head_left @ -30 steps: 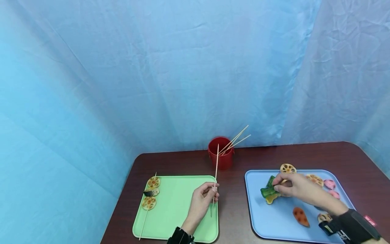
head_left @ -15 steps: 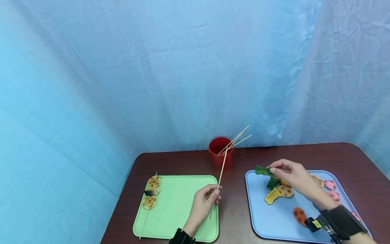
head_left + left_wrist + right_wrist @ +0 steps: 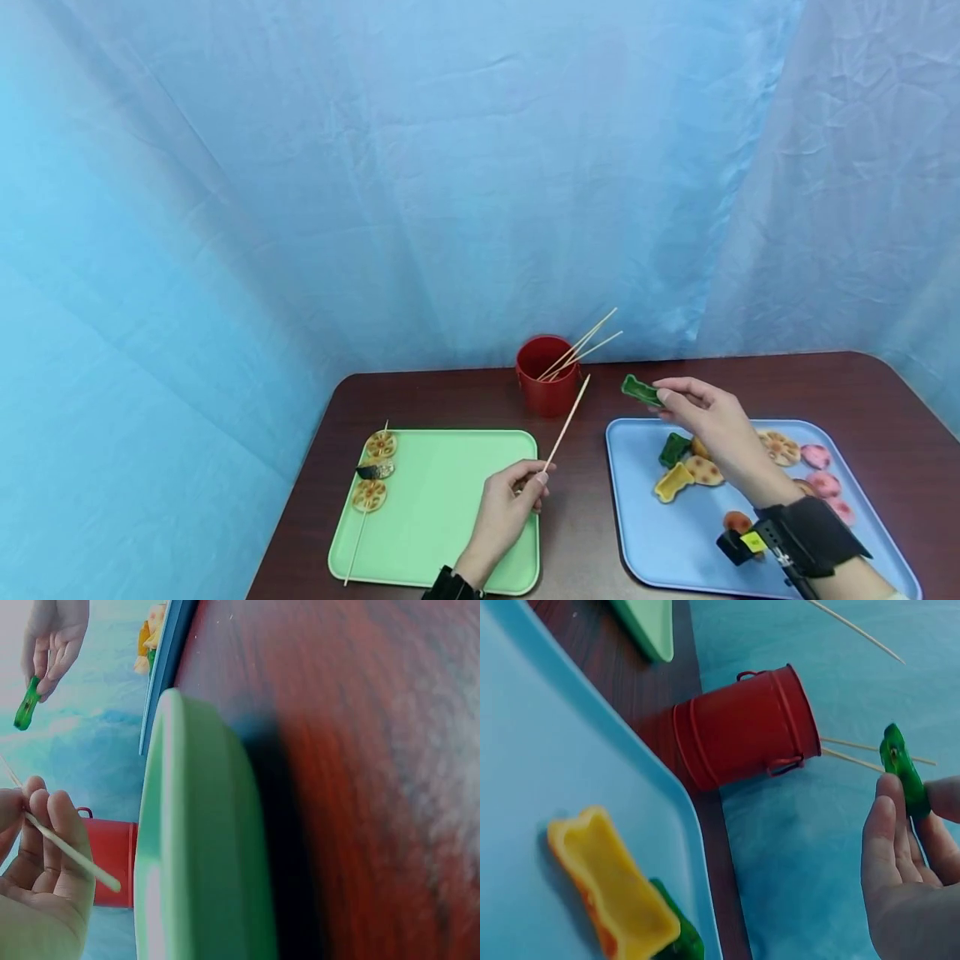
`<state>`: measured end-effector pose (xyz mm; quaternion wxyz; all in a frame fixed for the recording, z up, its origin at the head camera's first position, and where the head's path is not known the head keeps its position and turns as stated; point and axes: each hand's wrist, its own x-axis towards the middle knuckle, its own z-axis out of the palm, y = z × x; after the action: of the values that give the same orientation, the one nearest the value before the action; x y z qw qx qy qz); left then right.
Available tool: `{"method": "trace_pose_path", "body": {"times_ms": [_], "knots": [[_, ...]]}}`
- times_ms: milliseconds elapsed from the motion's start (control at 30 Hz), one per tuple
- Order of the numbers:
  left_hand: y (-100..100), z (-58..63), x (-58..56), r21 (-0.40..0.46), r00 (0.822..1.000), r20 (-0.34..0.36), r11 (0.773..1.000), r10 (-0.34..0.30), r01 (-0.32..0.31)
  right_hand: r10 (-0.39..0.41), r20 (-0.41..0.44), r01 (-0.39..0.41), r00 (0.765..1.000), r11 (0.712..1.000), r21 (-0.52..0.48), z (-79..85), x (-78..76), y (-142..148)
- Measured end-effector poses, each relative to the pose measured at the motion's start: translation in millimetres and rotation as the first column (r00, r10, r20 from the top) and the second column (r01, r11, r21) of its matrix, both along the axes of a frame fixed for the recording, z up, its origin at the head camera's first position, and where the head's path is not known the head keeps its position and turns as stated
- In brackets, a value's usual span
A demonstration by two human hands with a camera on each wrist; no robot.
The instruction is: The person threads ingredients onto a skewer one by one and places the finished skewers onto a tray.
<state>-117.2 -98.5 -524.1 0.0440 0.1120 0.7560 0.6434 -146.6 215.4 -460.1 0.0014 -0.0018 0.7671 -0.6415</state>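
Observation:
My left hand [image 3: 504, 510] pinches a thin wooden skewer [image 3: 567, 423] over the right edge of the green tray [image 3: 450, 533]. The skewer's tip slants up and to the right. In my right hand [image 3: 712, 421], thumb and fingers pinch a green pepper piece [image 3: 640, 390] above the far left edge of the blue tray [image 3: 652, 542]. A small hole shows in the pepper piece [image 3: 894, 754] in the right wrist view. Skewer and pepper piece are apart. Left on the green tray lies a loaded skewer with two lotus root slices [image 3: 369, 496] and a dark-edged piece [image 3: 375, 471] between them.
A red bucket [image 3: 547, 396] holding several skewers [image 3: 592, 337] stands behind, between the trays. The blue tray bears another green piece [image 3: 674, 450], a yellow piece [image 3: 673, 482], a spotted tan slice [image 3: 705, 471], a lotus root slice [image 3: 780, 448] and pink pieces [image 3: 823, 483].
My right hand has picked the green pepper piece off the blue tray and raised it, moving toward the back. The skewer in my left hand has tilted to the right.

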Motion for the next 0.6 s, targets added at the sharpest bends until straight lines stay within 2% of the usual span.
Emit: {"method": "trace_pose_path", "body": {"times_ms": [167,300,600], "knots": [[1,2.0,2.7,-0.05,0.999,-0.036,0.999,-0.019,0.017,-0.015,0.029,0.019,0.999,0.991,-0.132,1.8,-4.4,-6],[2,2.1,3.2,-0.081,0.997,-0.06,0.996,-0.041,0.036,-0.008,0.041,0.018,0.999,0.973,-0.231,2.9,-5.6,-11],[5,3.2,5.4,-0.102,0.996,-0.068,0.993,-0.064,0.056,0.02,0.02,-0.013,1.0,0.949,-0.315,1.5,-4.8,-18]]}}
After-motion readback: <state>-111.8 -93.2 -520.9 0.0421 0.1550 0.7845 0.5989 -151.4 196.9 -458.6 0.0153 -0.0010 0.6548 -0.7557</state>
